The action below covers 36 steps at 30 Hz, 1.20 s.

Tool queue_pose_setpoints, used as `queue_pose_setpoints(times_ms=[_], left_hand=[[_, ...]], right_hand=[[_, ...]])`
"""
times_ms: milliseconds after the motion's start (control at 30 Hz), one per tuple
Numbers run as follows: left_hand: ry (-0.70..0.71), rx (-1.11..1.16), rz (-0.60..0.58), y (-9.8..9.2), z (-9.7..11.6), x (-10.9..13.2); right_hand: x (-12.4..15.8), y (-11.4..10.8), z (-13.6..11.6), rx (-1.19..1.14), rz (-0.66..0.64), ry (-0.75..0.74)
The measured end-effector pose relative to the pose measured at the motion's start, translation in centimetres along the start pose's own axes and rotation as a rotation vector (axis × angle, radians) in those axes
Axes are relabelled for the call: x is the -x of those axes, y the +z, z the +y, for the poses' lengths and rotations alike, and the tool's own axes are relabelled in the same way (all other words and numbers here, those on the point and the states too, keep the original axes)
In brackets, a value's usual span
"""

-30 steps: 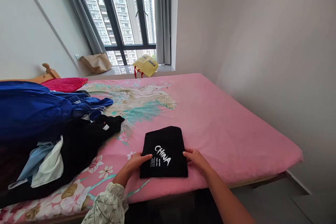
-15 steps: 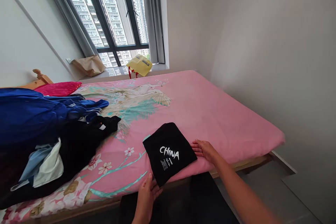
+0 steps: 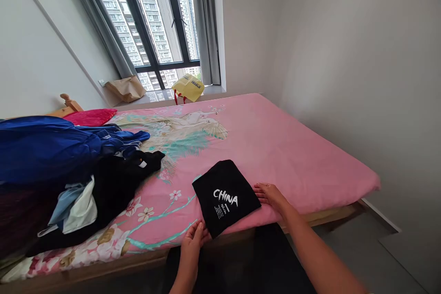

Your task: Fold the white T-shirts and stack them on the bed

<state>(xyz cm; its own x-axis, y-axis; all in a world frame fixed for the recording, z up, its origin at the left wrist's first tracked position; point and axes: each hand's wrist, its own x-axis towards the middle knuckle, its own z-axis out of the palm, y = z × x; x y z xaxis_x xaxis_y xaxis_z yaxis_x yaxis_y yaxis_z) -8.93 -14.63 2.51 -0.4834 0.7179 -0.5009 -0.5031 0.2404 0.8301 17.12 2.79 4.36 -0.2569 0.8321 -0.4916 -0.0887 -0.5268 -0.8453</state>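
A black folded garment, probably a T-shirt, (image 3: 220,183) lies near the front edge of the bed, with "CHINA" and smaller lines printed in white on top. Beside its lower left edge is my left hand (image 3: 195,239), fingers extended and loosely together, the tips close to the cloth. At the right corner rests my right hand (image 3: 270,195), its fingers stretched out flat against or just beside the fabric. Whether the fingertips reach under the garment is hard to see. Neither hand grips it.
Pink flowered bedding (image 3: 303,156) covers the bed. To the left, a heap holds blue clothes (image 3: 48,147), black clothes (image 3: 120,188) and a pale cloth (image 3: 82,209). A brown paper bag (image 3: 126,89) and yellow bag (image 3: 189,87) stand by the window. A wall borders the right side.
My left hand has shifted slightly up along the garment's lower left edge. My right hand stays at the right corner. The view has turned a little to the left.
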Motion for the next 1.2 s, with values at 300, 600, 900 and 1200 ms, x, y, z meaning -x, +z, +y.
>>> queue_pose_setpoints(times_ms=[300, 600, 900, 1200], left_hand=[[-0.021, -0.271, -0.13, 3.3, 2.9, -0.1], [-0.025, -0.4, -0.162, 2.3, 2.2, 1.3], [-0.158, -0.236, -0.272, 2.5, 2.7, 1.4], [-0.294, 0.13, -0.293, 5.7, 8.8, -3.4]], right_hand=[[-1.0, 1.4, -0.3, 0.302, 0.048, -0.106], [6.0, 8.6, 5.0, 1.027, 0.043, -1.053], [6.6, 12.4, 7.5, 1.119, -0.093, -1.148], [7.0, 12.2, 3.7, 0.848, -0.101, -1.191]])
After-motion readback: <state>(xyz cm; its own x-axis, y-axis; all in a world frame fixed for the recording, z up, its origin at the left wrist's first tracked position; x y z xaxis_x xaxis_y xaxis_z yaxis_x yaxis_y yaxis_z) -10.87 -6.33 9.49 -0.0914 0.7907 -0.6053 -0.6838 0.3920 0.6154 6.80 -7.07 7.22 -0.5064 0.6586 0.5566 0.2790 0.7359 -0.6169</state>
